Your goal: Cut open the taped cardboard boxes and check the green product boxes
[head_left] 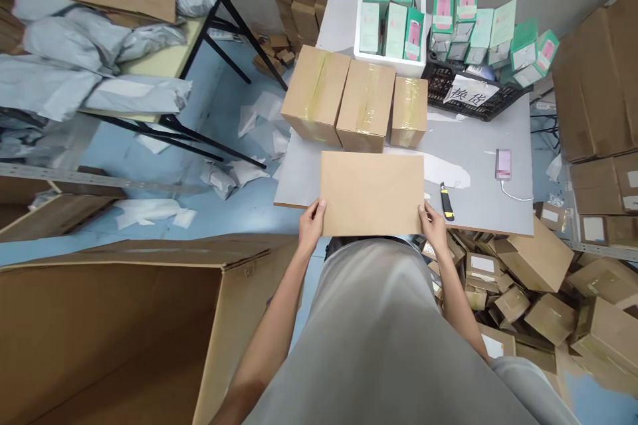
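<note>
A plain brown cardboard box [371, 194] is held level at the table's front edge, one broad face toward me. My left hand [312, 226] grips its left end, thumb on the near face. At the opposite end, my right hand [432, 226] pinches the right edge. Just right of that hand lies a black and yellow utility knife [446, 202]. Behind the held box stand three taped cartons: a large one [319, 89], a middle one [366, 103] and a small one [409, 111].
A white bin [357, 46] and a black crate [478, 103] hold green boxes at the table's back. A phone [503, 164] with a cable lies right. Discarded boxes [511, 305] pile up below right. A big open carton [249, 292] stands left, grey parcels [74, 40] farther off.
</note>
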Action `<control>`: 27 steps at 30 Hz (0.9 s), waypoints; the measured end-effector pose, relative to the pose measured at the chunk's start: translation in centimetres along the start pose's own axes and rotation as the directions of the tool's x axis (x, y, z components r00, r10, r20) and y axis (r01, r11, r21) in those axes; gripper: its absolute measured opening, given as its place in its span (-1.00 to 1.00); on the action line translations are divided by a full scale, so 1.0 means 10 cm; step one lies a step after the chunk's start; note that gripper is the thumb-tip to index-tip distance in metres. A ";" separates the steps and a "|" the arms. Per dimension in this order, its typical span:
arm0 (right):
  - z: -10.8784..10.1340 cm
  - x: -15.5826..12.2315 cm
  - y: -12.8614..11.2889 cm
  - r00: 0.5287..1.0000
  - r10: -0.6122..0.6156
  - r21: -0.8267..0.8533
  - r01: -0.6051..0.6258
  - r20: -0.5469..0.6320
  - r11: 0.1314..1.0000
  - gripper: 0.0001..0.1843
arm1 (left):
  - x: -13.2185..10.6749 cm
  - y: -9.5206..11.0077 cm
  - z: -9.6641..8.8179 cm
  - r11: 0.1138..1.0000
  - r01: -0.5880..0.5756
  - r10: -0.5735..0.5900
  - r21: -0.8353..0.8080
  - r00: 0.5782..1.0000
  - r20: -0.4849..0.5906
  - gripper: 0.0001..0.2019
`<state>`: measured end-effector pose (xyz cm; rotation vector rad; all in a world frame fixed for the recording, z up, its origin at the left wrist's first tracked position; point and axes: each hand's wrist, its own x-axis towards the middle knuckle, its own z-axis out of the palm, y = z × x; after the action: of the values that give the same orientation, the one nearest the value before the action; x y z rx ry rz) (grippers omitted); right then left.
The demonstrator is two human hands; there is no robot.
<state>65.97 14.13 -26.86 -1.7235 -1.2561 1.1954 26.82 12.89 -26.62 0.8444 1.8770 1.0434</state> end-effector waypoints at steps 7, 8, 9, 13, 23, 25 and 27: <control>0.25 0.31 0.30 0.999 0.004 0.020 -0.005 0.036 1.000 -0.08 | 0.41 -0.18 0.17 0.993 0.116 -0.115 -0.028 0.993 0.036 -0.53; 0.22 0.32 0.38 0.999 0.023 0.045 -0.025 0.042 0.999 -0.07 | 0.40 -0.22 0.15 0.991 0.127 -0.126 -0.038 0.992 0.028 -0.52; 0.18 0.31 0.46 0.998 0.048 0.065 -0.052 0.050 0.997 -0.07 | 0.37 -0.26 0.12 0.989 0.141 -0.140 -0.047 0.990 0.022 -0.51; -0.01 0.17 0.76 0.994 0.094 0.044 -0.097 0.064 0.994 -0.13 | 0.15 -0.45 -0.04 0.974 0.218 -0.217 -0.060 0.976 0.015 -0.53; 0.11 -0.05 0.62 0.984 0.061 0.141 -0.086 0.169 0.986 -0.29 | -0.26 -0.59 0.02 0.978 0.197 -0.198 -0.070 0.980 0.001 -0.64; 0.06 -0.10 0.48 0.985 0.029 0.158 -0.056 0.170 0.986 -0.32 | -0.28 -0.52 -0.03 0.983 0.167 -0.168 -0.079 0.986 -0.011 -0.67; -0.02 -0.15 0.31 0.989 -0.017 0.171 -0.009 0.148 0.985 -0.36 | -0.29 -0.40 -0.11 0.989 0.113 -0.115 -0.094 0.993 -0.025 -0.62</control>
<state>67.01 11.74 -29.13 -1.5301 -1.2035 1.4091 26.52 8.32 -28.86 0.6635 1.8637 1.0686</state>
